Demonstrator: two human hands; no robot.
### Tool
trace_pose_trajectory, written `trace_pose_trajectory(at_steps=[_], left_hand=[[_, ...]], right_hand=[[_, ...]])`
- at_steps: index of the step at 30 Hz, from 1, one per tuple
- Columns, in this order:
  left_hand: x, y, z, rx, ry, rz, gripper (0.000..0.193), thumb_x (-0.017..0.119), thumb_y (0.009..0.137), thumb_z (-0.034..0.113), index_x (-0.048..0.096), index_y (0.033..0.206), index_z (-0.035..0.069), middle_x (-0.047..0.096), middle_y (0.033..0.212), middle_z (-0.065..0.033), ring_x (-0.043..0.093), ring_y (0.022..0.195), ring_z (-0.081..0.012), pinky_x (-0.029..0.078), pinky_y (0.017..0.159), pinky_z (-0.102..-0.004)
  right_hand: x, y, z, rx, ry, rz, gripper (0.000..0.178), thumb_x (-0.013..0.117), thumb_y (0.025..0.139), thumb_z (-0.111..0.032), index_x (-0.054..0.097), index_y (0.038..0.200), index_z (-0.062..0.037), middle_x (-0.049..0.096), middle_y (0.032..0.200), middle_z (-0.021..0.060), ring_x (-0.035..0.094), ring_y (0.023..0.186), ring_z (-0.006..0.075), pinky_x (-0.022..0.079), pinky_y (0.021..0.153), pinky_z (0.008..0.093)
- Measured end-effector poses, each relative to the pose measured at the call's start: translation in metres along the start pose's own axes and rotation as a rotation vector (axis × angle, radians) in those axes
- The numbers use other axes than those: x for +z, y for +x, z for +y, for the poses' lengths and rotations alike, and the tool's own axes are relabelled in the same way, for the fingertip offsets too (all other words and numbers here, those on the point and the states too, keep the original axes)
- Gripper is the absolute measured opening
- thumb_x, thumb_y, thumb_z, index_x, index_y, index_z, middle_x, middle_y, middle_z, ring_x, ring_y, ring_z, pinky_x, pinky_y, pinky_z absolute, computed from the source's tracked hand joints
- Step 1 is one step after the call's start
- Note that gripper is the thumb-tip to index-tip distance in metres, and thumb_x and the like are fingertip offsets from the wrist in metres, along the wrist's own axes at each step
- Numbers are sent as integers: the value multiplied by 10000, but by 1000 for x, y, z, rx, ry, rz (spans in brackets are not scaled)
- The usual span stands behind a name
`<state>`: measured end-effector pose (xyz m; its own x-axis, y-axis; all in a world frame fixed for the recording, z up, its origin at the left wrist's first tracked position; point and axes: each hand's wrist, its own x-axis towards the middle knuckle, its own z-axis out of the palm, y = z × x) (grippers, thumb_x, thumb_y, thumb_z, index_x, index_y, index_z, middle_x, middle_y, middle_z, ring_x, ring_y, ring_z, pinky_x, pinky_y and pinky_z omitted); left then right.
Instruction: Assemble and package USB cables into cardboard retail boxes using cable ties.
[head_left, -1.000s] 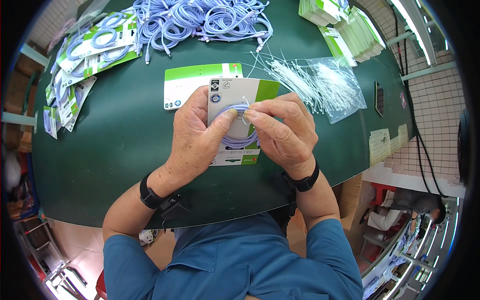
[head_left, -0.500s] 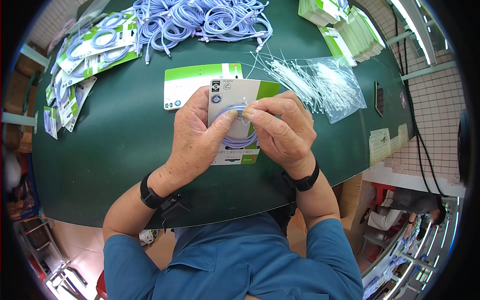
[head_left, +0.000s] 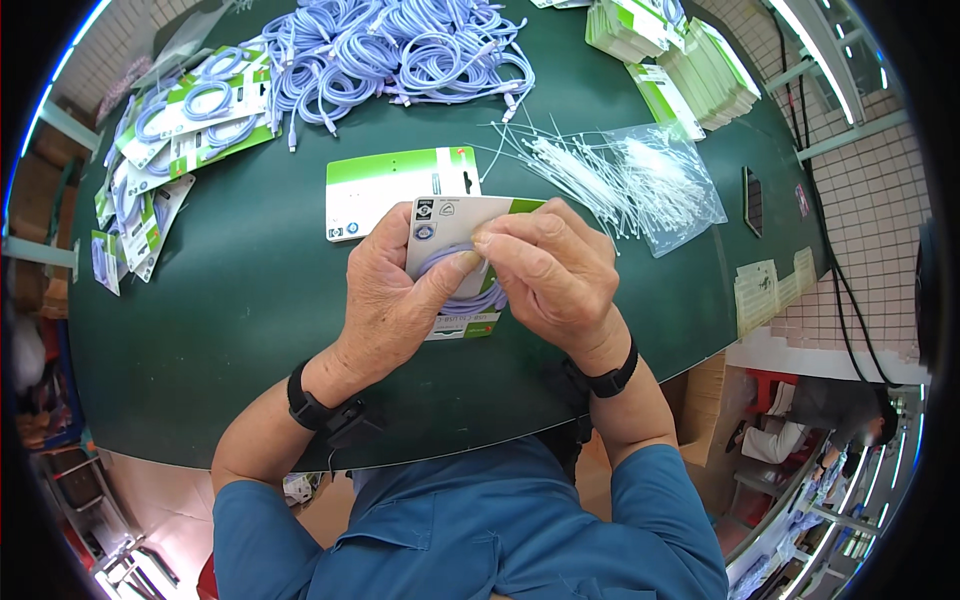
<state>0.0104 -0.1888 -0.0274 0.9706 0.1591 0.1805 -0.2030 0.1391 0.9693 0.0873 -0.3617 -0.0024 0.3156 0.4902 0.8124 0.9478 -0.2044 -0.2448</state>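
Note:
My left hand (head_left: 385, 290) is closed on a white and green packaging card (head_left: 455, 214), its thumb pressing a coiled lilac cable (head_left: 468, 303) against the card's face. The card is held tilted above the table, between both hands. My right hand (head_left: 555, 280) pinches at the top of the coil with thumb and forefinger. A thin white cable tie showed at these fingertips a moment earlier; the fingers now mostly hide it. Just beyond my hands, another flat card (head_left: 395, 185) lies on the green table (head_left: 240, 330).
A big heap of coiled lilac cables (head_left: 400, 50) covers the far middle. Carded cables (head_left: 205, 105) pile up at far left. White cable ties (head_left: 600, 175) spill from a clear bag (head_left: 690, 215) at right. Card stacks (head_left: 705, 75) and a phone (head_left: 753, 200) lie beyond.
Both hands have come slightly nearer to me with the card and cable. The card tilts more, and my right fingers now cover the tie that showed before.

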Motion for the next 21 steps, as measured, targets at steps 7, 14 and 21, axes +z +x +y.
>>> trace_pose_trajectory(at_steps=[7,14,21], left_hand=[[-3,0,-4,1,-20,1,323,744,940,86,617,1219,-15,725,1106,-90,673,986,-117,564,869,-291],[-6,1,-3,-22,10,-23,333,742,942,89,615,1232,-12,726,1101,-89,674,988,-118,566,867,-290],[-9,3,6,-72,-71,-77,363,740,945,81,595,1262,-19,728,1146,-103,698,1013,-141,575,880,-302]], right_hand=[[2,-1,1,-8,-52,-29,342,796,696,90,728,993,-63,702,894,64,612,695,206,500,559,299],[-5,1,4,59,14,-95,339,810,704,80,745,997,-77,683,900,64,599,697,186,484,550,293],[-22,5,13,822,534,239,154,768,925,-62,717,1064,-19,697,933,54,624,762,81,515,619,240]])
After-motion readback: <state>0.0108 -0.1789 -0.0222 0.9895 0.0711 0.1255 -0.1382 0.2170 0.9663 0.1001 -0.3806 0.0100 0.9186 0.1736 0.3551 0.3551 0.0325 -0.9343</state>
